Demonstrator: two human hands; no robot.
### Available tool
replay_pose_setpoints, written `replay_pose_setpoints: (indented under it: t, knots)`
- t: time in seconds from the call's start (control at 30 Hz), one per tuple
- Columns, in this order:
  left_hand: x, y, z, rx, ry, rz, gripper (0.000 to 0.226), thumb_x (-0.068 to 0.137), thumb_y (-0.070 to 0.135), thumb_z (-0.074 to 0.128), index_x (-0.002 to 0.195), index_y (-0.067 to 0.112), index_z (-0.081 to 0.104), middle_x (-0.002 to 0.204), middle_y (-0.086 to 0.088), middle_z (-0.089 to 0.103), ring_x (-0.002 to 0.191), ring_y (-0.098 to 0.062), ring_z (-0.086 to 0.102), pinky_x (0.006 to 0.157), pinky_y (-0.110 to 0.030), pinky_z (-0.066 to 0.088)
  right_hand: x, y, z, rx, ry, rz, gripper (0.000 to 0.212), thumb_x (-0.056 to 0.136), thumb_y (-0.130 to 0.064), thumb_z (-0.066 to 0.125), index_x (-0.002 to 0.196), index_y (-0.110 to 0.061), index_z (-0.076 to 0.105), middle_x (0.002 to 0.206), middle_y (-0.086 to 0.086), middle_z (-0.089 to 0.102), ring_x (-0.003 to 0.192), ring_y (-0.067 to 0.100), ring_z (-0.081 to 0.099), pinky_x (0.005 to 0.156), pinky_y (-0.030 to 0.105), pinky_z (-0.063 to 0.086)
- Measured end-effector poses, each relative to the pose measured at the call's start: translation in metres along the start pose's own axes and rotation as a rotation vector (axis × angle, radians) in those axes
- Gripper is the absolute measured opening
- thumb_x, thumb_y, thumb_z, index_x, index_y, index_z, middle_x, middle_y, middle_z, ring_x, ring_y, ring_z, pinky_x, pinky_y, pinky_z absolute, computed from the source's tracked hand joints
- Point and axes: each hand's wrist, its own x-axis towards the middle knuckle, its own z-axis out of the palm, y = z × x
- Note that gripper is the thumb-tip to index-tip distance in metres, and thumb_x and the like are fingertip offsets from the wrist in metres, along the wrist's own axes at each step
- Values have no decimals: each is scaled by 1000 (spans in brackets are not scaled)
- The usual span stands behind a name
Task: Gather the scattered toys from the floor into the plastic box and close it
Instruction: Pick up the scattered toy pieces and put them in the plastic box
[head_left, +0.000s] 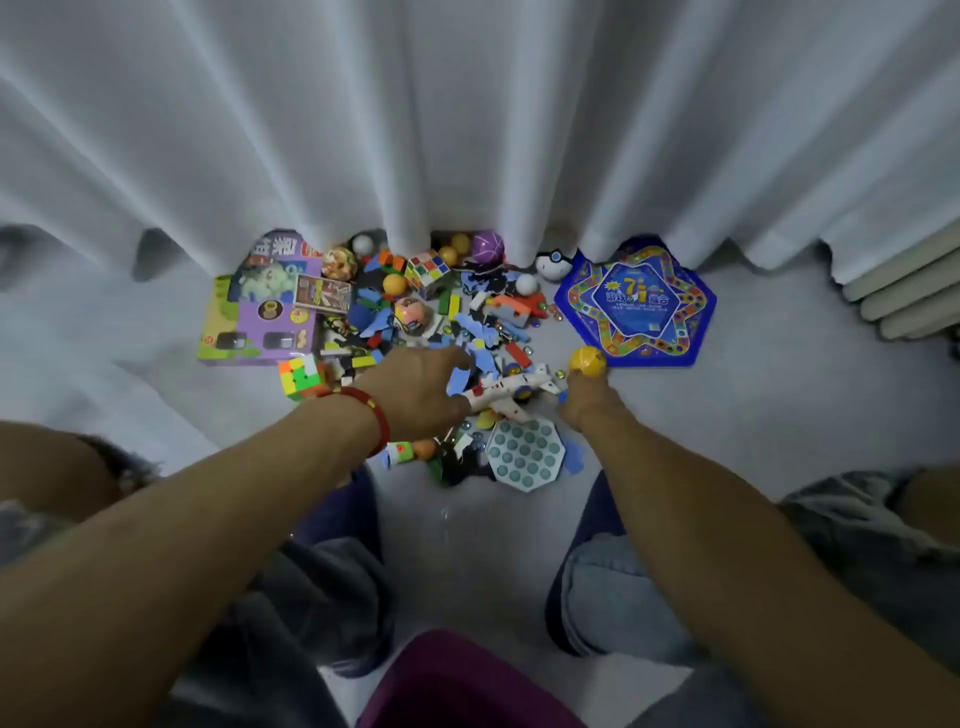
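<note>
A pile of toys lies on the pale floor below a white curtain: blue foam pieces, bricks, balls and two puzzle cubes (427, 268). My left hand (415, 389) reaches into the middle of the pile, fingers curled around the tail end of a white toy plane (511, 389). My right hand (584, 400) holds a yellow ball (587, 360) up at the pile's right edge. A teal octagonal pop toy (522, 454) rests just in front of both hands. The plastic box itself is not clearly in view.
A purple game box (260, 322) lies left of the pile and a blue star-shaped game board (636, 301) to the right. A radiator (904, 296) sits far right. My knees flank a dark purple object (457, 686) at the bottom edge.
</note>
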Motion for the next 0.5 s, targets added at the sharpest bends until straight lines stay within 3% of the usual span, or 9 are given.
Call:
replay_pose_setpoints:
  t: [0.1, 0.2, 0.27, 0.37, 0.43, 0.5]
  knots:
    - [6, -2, 23, -159, -42, -115, 44, 96, 28, 58, 138, 20, 49, 129, -10, 61, 106, -27, 63, 90, -37, 51, 2, 19, 22, 204, 118, 72, 38, 103, -18, 44, 140, -8, 47, 140, 17, 50, 125, 33, 50, 87, 14, 40]
    - [25, 6, 42, -382, -15, -206, 34, 94, 26, 58, 128, 21, 58, 118, -9, 66, 86, -24, 66, 72, -33, 52, -15, 21, 14, 335, 193, 188, 42, 93, -16, 65, 133, -14, 51, 126, 20, 54, 110, 38, 59, 86, 36, 49]
    - [44, 15, 57, -545, 9, -255, 32, 94, 27, 59, 126, 19, 59, 115, -9, 66, 79, -22, 63, 66, -31, 50, -29, 22, 7, 611, 226, 217, 34, 89, -17, 69, 120, -16, 57, 120, 16, 62, 101, 34, 66, 83, 41, 56]
    - [67, 32, 70, -984, -52, -368, 46, 93, 40, 62, 136, 27, 52, 119, -7, 57, 96, -29, 62, 78, -43, 59, -50, 8, -14, 1266, 23, 216, 16, 91, -18, 67, 106, -16, 62, 108, 16, 72, 85, 30, 73, 74, 41, 61]
    - [74, 45, 64, -1304, -121, -402, 48, 92, 45, 63, 137, 32, 49, 120, -6, 53, 109, -38, 60, 85, -52, 58, -61, -8, -34, 1391, -208, 14, 20, 95, -20, 64, 113, -15, 62, 107, 19, 72, 88, 34, 73, 73, 41, 58]
    - [82, 43, 41, -1400, -60, -381, 42, 92, 35, 67, 130, 23, 54, 121, -14, 57, 106, -41, 65, 82, -55, 58, -64, -30, -56, 1321, -311, -162, 21, 96, -23, 63, 117, -20, 65, 111, 19, 71, 92, 33, 72, 75, 41, 58]
